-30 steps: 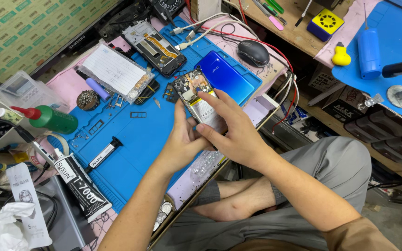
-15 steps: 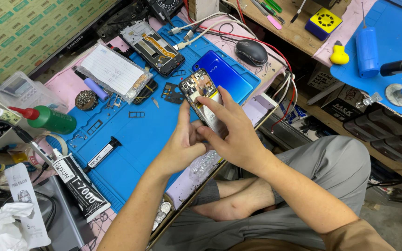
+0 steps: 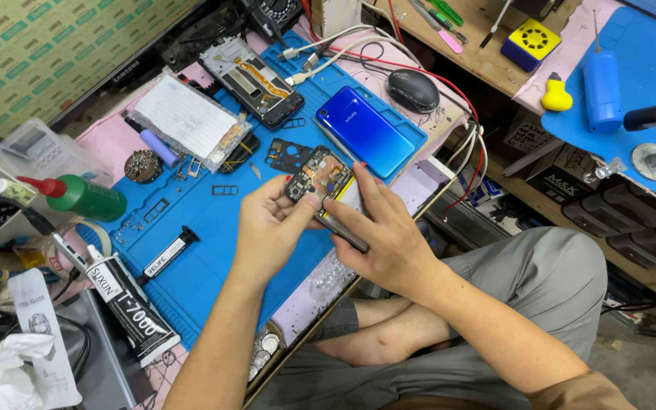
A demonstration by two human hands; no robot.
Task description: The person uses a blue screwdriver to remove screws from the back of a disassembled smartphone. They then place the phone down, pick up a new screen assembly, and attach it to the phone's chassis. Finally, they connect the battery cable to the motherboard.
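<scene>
head view: an opened phone (image 3: pixel 326 190), its back removed and its boards and flex cables bared, is held above the blue mat (image 3: pixel 214 228) between both hands. the left hand (image 3: pixel 271 228) is closed on the phone's upper left edge, thumb laid across the exposed inside. the right hand (image 3: pixel 389 235) is curled around the lower right side, index finger stretched along the frame. the phone is judged light, thin and stiff, yet fragile: the bared parts should not be pressed, so the metal rim is the place to be gripped. just beyond it on the mat a loose black inner frame (image 3: pixel 288 154) and a glossy blue back cover (image 3: pixel 370 140) are laid, with another stripped phone (image 3: pixel 252 80) farther off. a black glue tube (image 3: pixel 127 307) and a green bottle (image 3: pixel 85 199) are seen at the left of the crowded bench (image 3: pixel 115 140). the person's knees are tucked under it.
</scene>
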